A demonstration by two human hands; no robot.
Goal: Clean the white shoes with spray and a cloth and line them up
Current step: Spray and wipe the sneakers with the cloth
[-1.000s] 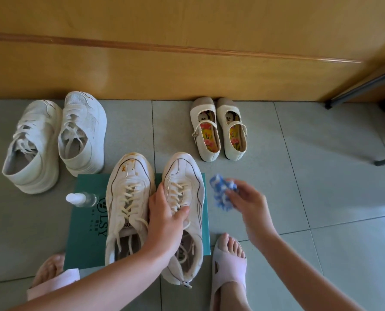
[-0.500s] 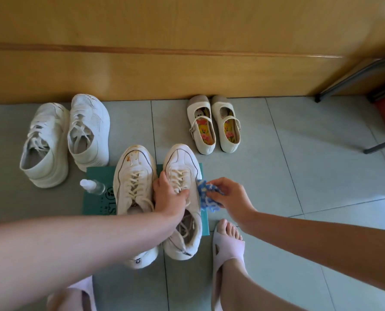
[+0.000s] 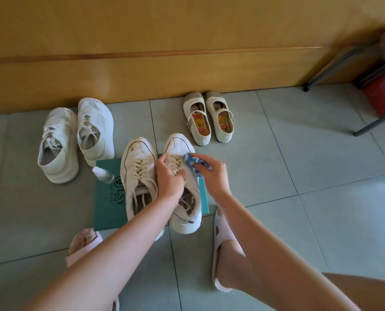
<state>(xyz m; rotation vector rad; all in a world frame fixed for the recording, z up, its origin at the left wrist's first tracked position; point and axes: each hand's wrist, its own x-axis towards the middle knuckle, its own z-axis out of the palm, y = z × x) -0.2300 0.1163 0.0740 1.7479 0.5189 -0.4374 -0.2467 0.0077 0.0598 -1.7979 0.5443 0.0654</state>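
Two white lace-up sneakers stand on a green box lid (image 3: 110, 198). The left sneaker (image 3: 137, 167) has brown stains on its toe. My left hand (image 3: 169, 178) grips the right sneaker (image 3: 182, 212) over its laces. My right hand (image 3: 211, 173) holds a crumpled blue-and-white cloth (image 3: 192, 162) against that sneaker's upper right side. A small clear spray bottle (image 3: 102, 175) lies on the lid's left edge.
A chunky white sneaker pair (image 3: 74, 138) sits at the left near the wooden wall. A cream strap shoe pair (image 3: 209, 117) stands behind. My slippered feet (image 3: 223, 243) are on the grey tiles. Metal chair legs (image 3: 335, 68) and a red object stand at the right.
My right hand brought the cloth from beside the right sneaker onto its upper. My left hand stayed on the laces. The view shifted back and down.
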